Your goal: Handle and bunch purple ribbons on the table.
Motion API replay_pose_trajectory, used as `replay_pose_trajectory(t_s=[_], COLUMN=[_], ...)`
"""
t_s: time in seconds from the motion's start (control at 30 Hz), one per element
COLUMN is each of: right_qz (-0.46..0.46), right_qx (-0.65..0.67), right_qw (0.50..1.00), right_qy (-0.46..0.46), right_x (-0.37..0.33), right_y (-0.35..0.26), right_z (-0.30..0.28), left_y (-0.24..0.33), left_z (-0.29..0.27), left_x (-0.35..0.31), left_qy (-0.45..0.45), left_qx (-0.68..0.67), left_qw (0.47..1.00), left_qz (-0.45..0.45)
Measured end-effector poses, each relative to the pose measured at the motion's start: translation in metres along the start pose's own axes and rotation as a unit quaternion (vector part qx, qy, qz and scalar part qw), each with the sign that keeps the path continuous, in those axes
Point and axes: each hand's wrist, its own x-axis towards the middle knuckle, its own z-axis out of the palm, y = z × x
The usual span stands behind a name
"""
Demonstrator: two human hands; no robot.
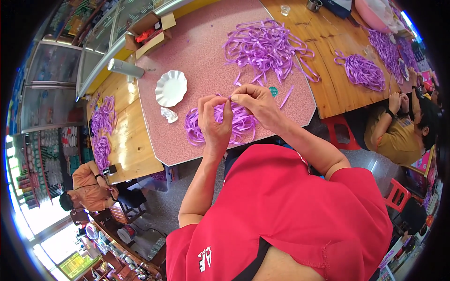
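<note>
From where I'm stood: loose purple ribbon pile (241, 124) on worktop (187, 58), below & either side of L hand (215, 121); L hand's pinching a ribbon bit (229, 98), axis can't tell; R hand (257, 104), equally near, fingertips closed on apparently same bit; bigger heap (262, 49) beyond R hand.

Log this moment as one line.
left hand: pinching purple ribbon | right hand: pinching same ribbon, fingertips meeting | beneath: loose ribbon pile | leftward: white scalloped plate, crumpled white scrap
</note>
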Motion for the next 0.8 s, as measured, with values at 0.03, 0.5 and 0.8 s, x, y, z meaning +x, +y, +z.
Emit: replay_pose_trajectory(t_s=[0.03, 0.5, 0.8], right_qz=[-0.001, -0.102, -0.188], right_qx=[0.000, -0.218, -0.323], right_qw=[1.000, 0.971, 0.926], right_qy=[0.000, -0.006, -0.055], right_x=[0.000, 0.001, -0.002], right_y=[0.003, 0.002, -0.008], right_z=[0.000, -0.014, -0.018], left_y=[0.000, -0.004, -0.004], left_z=[0.000, -0.004, -0.008], left_x=[0.000, -0.006, 0.002], left_qy=[-0.011, -0.078, -0.114], left_qx=[-0.002, -0.151, 0.012], left_qw=[1.000, 0.968, 0.993], left_qz=[-0.011, -0.185, -0.025])
